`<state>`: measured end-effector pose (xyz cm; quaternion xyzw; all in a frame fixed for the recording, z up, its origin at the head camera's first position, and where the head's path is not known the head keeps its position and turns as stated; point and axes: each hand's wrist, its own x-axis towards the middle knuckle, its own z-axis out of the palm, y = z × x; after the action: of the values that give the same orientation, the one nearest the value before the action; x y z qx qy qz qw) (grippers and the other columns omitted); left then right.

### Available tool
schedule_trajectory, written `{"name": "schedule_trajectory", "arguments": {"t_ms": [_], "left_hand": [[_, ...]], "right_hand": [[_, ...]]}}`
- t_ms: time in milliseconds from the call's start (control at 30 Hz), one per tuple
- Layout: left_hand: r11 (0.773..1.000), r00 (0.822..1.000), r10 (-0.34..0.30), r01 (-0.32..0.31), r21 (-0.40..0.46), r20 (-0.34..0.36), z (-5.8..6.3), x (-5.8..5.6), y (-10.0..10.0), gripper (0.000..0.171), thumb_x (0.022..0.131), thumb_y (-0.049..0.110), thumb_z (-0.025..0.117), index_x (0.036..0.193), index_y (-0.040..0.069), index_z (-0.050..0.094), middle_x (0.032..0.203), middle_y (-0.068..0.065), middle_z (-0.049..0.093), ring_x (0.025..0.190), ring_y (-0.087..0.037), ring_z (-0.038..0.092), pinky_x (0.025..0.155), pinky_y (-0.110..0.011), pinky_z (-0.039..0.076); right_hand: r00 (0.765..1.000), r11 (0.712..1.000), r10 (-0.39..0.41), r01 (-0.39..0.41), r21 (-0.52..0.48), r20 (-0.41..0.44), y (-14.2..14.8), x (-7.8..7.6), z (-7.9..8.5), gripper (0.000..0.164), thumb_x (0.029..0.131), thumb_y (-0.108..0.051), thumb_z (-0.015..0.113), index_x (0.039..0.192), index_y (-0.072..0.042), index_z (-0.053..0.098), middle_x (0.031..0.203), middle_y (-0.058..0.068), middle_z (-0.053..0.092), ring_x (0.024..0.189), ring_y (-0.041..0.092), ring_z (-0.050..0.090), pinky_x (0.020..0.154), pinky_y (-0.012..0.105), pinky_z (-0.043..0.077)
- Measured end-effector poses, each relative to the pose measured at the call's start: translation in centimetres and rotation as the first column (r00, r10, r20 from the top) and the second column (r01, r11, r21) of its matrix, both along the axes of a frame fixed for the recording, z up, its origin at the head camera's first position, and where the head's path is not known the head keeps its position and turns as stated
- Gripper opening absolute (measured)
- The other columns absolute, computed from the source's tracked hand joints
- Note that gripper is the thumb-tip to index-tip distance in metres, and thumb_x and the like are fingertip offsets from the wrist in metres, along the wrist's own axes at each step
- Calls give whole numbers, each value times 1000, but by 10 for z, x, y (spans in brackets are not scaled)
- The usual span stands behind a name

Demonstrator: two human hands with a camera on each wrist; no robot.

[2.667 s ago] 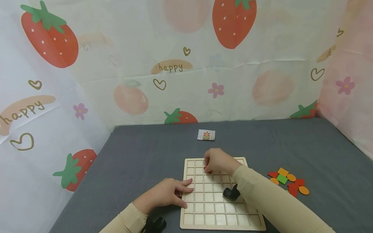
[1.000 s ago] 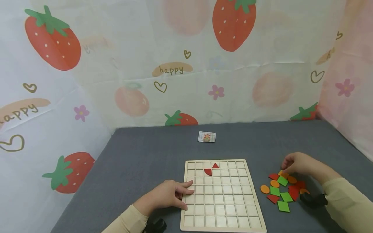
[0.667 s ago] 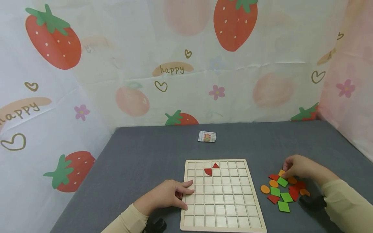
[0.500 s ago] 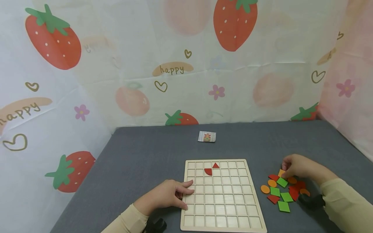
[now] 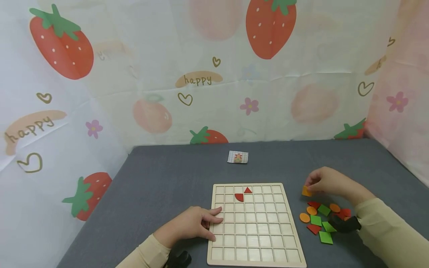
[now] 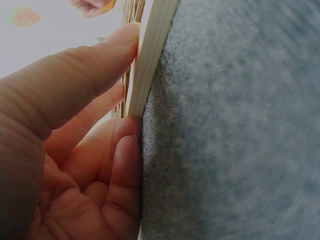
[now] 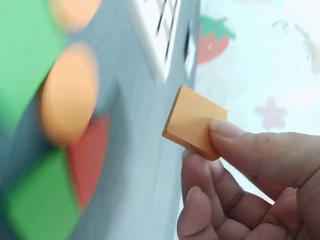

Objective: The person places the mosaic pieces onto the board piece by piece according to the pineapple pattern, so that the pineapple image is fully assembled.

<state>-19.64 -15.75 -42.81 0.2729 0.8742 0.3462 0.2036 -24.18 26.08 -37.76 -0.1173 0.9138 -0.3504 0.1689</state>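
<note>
An orange square tile (image 7: pixel 192 122) is pinched between the thumb and fingertips of my right hand (image 5: pixel 331 182), raised off the table to the right of the board. My left hand (image 5: pixel 191 225) rests on the left rim of the wooden grid board (image 5: pixel 256 262). In the left wrist view, its thumb (image 6: pixel 85 70) touches the rim and the lower fingers lie against the side edge. On the board, a red triangle tile (image 5: pixel 247 190) sits in the top row and a red quarter-circle tile (image 5: pixel 239 197) one row lower, to the left.
Loose tiles lie right of the board: green squares (image 5: pixel 326 237), orange rounds (image 5: pixel 304 217) and red pieces (image 5: pixel 314 229). Some are partly covered by the black wrist camera (image 5: pixel 345 223). Behind the board lies a small pattern card (image 5: pixel 238 157). A printed cloth (image 5: pixel 214 111) backs the grey table (image 5: pixel 174 175).
My right hand left the board, took the orange square tile from the loose pieces and has lifted it leftward. The left hand has stayed on the rim.
</note>
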Motion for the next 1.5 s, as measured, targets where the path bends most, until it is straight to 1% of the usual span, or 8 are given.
{"name": "schedule_trajectory", "arguments": {"t_ms": [233, 333, 500, 700, 867, 1033, 1300, 1500], "left_hand": [[1000, 1000, 0, 0, -6, 8, 1, -1, 1, 58, 63, 26, 82, 117, 21, 63, 135, 6, 46, 60, -2, 42, 59, -18, 39], [1000, 1000, 2, -2, -4, 11, 1, -1, 1, 57, 63, 26, 82, 117, 20, 64, 135, 6, 46, 60, -3, 42, 59, -18, 39], [1000, 1000, 2, -2, 1, 8, 1, -2, 2, 57, 63, 26, 82, 117, 20, 64, 135, 6, 47, 59, -4, 40, 58, -18, 38], [1000, 1000, -2, 2, 3, 7, 1, -3, 2, 57, 63, 26, 82, 117, 21, 64, 135, 5, 47, 58, -4, 39, 57, -18, 38], [1000, 1000, -13, 13, -8, -5, 2, -4, 2, 57, 64, 28, 82, 117, 22, 63, 135, 6, 46, 59, -4, 38, 57, -18, 37], [1000, 1000, -13, 13, -8, 3, 3, -3, 3, 57, 64, 27, 81, 118, 20, 63, 135, 5, 46, 59, -4, 39, 58, -18, 37], [1000, 1000, -5, 5, 5, 17, 4, 0, 2, 57, 65, 26, 81, 118, 18, 63, 135, 4, 47, 60, -3, 41, 58, -18, 37], [1000, 1000, 2, -2, 3, 13, 4, 1, 2, 56, 64, 25, 82, 117, 18, 64, 134, 4, 47, 64, -2, 43, 59, -18, 38]], "right_hand": [[998, 996, 55, -57, -65, -25, -45, -7, 5, 9, 85, -12, 64, 86, -8, 71, 75, 2, 64, 63, 18, 49, 59, 34, 42], [998, 995, 56, -58, -81, -24, -61, -10, 5, 8, 85, -11, 64, 86, -8, 71, 76, 2, 64, 65, 19, 51, 61, 35, 44], [998, 994, 59, -62, -86, -34, -83, -15, -1, 5, 84, -11, 65, 83, -8, 69, 75, 3, 64, 68, 21, 54, 63, 37, 46], [997, 993, 40, -47, -104, -65, -111, -19, -11, 5, 83, -8, 66, 78, -8, 66, 74, 2, 62, 68, 18, 52, 62, 32, 45], [994, 996, 43, -51, -79, -99, -132, -20, -17, 7, 82, -7, 67, 75, -11, 65, 75, -1, 61, 71, 17, 51, 66, 31, 44], [991, 998, 57, -61, -27, -121, -144, -21, -19, 11, 80, -6, 69, 72, -13, 66, 72, -2, 59, 71, 16, 50, 66, 31, 42], [995, 999, 33, -32, 14, -98, -152, -21, -25, 14, 79, -7, 70, 67, -13, 64, 71, -4, 60, 71, 16, 51, 65, 30, 41], [995, 999, 33, -30, 35, -99, -154, -22, -27, 14, 78, -8, 70, 66, -13, 68, 70, -6, 62, 70, 13, 51, 63, 29, 41]]}}
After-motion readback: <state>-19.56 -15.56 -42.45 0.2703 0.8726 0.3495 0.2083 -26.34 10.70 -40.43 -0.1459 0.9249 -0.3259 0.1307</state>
